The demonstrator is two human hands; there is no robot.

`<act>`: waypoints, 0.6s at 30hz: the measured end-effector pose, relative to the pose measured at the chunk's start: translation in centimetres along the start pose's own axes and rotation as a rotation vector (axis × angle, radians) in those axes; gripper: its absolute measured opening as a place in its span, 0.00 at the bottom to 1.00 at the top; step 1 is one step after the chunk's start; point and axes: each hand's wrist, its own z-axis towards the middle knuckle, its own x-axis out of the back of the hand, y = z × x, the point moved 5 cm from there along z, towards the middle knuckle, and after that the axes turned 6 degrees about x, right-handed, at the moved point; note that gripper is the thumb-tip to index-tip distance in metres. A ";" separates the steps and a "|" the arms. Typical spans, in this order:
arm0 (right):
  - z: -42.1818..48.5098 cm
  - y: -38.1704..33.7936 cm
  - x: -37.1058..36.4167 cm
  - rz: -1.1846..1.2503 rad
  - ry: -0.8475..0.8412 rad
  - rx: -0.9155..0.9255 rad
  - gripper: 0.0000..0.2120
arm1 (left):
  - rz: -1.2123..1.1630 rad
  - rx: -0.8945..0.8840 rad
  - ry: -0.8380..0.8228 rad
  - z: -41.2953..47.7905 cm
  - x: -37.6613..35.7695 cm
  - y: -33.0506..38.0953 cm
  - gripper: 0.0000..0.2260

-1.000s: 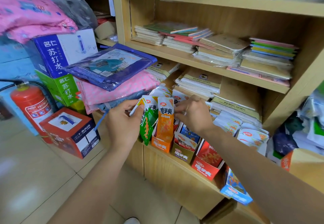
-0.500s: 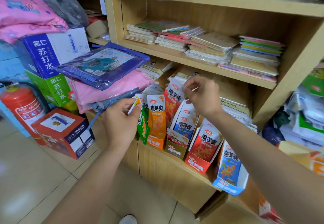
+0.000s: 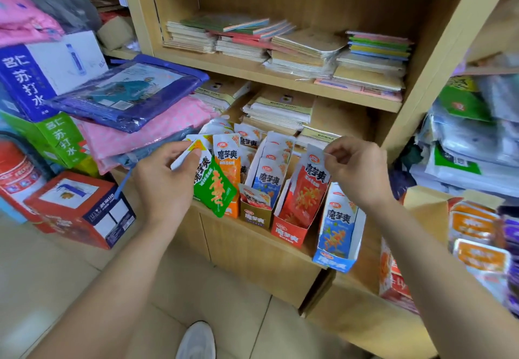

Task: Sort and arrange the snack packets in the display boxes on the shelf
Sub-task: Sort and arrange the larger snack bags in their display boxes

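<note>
Right hand [image 3: 356, 173] brought red packet [image 3: 309, 190] down into red box [image 3: 289, 232]

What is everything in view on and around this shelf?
shelf: one, light wood, centre
display boxes: four seen, orange, tan, red, blue, in a row on the lower ledge
snack packets: many, white-topped, standing in the boxes
green packet: one, green, in front of the orange box
red packet: one, red, in the red box
notebooks: several stacks, mixed colours, upper board
cartons: three, blue, green, red, left side
wrapped bundles: several, purple and pink, left of the boxes
fire extinguisher: one, red, far left
shoe: one, white, bottom edge
left grip: one hand, holds the green packet
right grip: one hand, pinches the red packet's top
</note>
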 end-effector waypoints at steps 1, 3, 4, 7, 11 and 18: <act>-0.5 0.3 -0.7 -0.020 -0.046 0.004 0.07 | -0.001 -0.002 -0.010 -0.1 0.0 0.1 0.08; -1.2 1.2 -1.9 -0.057 -0.144 -0.027 0.03 | -0.044 0.016 -0.040 -0.1 -0.1 0.2 0.07; -1.3 1.6 -2.0 -0.083 -0.160 -0.050 0.06 | -0.081 0.038 -0.051 -0.1 -0.1 0.1 0.07; -1.3 1.2 -1.5 -0.111 -0.097 -0.018 0.10 | -0.156 0.096 -0.038 0.2 0.3 -0.3 0.02; -2.5 -2.2 -5.0 0.227 -0.365 -0.004 0.19 | -0.202 0.125 -0.014 0.6 0.8 -0.8 0.04; -2.0 -0.9 -8.6 0.241 -0.262 -0.034 0.09 | -0.199 0.101 0.000 0.6 0.7 -1.2 0.05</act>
